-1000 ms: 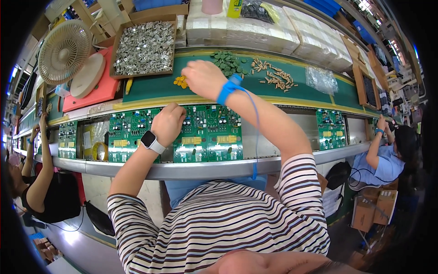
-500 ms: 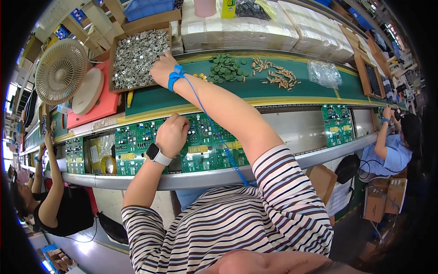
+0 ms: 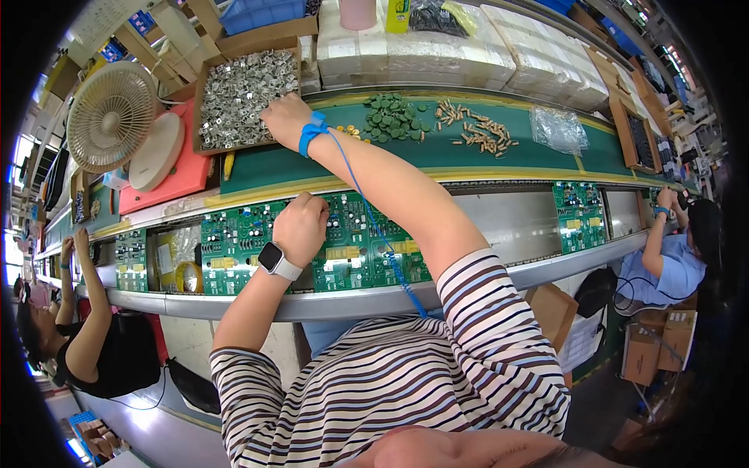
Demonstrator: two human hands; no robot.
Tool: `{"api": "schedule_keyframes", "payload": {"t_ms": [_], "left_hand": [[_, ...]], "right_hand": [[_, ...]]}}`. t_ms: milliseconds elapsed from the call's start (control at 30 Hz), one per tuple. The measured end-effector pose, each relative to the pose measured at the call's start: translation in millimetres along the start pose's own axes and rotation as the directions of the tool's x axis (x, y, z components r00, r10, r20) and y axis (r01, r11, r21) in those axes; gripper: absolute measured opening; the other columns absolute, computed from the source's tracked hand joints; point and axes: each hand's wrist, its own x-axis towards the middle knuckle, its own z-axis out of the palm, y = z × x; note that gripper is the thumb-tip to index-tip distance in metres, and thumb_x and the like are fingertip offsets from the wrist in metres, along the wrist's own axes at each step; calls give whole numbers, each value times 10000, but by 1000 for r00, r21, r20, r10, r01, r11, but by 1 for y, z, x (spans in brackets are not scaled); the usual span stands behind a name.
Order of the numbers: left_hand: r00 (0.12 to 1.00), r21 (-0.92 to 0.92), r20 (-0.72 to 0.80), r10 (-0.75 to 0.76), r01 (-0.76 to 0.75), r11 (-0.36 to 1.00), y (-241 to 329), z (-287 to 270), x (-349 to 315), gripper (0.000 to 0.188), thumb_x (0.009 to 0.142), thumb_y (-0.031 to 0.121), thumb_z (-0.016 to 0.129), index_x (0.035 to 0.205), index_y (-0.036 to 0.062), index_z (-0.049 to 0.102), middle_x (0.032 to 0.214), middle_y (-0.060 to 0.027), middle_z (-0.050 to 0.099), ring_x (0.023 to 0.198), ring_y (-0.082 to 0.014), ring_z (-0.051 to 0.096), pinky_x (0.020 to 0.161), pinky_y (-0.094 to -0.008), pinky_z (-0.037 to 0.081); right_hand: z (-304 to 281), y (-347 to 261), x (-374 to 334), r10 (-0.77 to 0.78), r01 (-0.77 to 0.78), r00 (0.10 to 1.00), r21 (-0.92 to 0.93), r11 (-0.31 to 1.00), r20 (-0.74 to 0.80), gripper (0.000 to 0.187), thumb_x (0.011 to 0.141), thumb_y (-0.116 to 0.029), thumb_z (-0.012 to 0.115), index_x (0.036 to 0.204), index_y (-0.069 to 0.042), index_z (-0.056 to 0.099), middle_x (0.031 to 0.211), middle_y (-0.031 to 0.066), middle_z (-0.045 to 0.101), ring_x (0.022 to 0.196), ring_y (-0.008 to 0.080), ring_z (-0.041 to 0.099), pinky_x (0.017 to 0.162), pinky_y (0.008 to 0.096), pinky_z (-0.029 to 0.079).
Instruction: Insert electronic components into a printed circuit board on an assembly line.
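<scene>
My right hand (image 3: 287, 119) reaches over the near right corner of a cardboard box (image 3: 201, 148) filled with small silvery metal parts (image 3: 248, 95). Its fingers are bent down among the parts, closed on something too small to make out. A blue wrist strap (image 3: 314, 134) with a coiled cord circles that wrist. Nearer to me, my left hand (image 3: 301, 228) rests over green circuit boards (image 3: 341, 269) fitted with components. Its fingers are curled in, and what they may hold is hidden. A watch (image 3: 273, 259) sits on the left wrist.
On the green bench lie yellow round parts (image 3: 349, 131), dark green discs (image 3: 392, 118), small brownish cylindrical parts (image 3: 485, 134) and a clear plastic bag (image 3: 559, 130). A fan (image 3: 111, 117) stands at left, white foam boxes (image 3: 413, 58) behind. Co-workers sit on both sides.
The whole view has shifted slightly. My right hand's fingers have drawn a little closer together at the box corner. My left hand stays over the boards.
</scene>
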Motion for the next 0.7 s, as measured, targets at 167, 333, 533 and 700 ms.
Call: {"api": "schedule_keyframes", "payload": {"t_ms": [167,333,533,700], "left_hand": [[998,62,57,10,-13,998,-2,4,4,56,767,96,608,792,53,635,797,-113,595,724,-308,596,628,-399,485],[987,72,154,-46,35,997,-12,-22,36,147,760,154,609,879,91,669,821,-131,642,751,-315,620,681,-390,500],[948,268,-297,-112,195,943,-114,-27,130,186,796,116,527,952,41,594,1018,-220,572,892,-385,585,778,-446,489],[961,338,-175,-215,264,903,-127,-27,145,163,829,185,548,920,56,588,999,-189,566,895,-370,586,773,-459,483]], "right_hand": [[-31,11,-9,56,-43,996,178,983,-64,129,788,-190,571,786,-85,646,780,99,621,776,281,604,741,399,467],[-92,22,-80,98,-24,982,411,911,-159,119,824,-185,583,857,-73,606,819,107,563,787,296,564,697,379,468],[-143,19,-191,209,-203,977,476,856,42,135,825,-97,576,947,-52,614,855,101,565,806,282,566,694,355,466],[-166,13,-249,326,-351,935,493,796,139,133,790,-84,614,915,-39,613,855,92,568,807,279,560,703,357,464]]}}
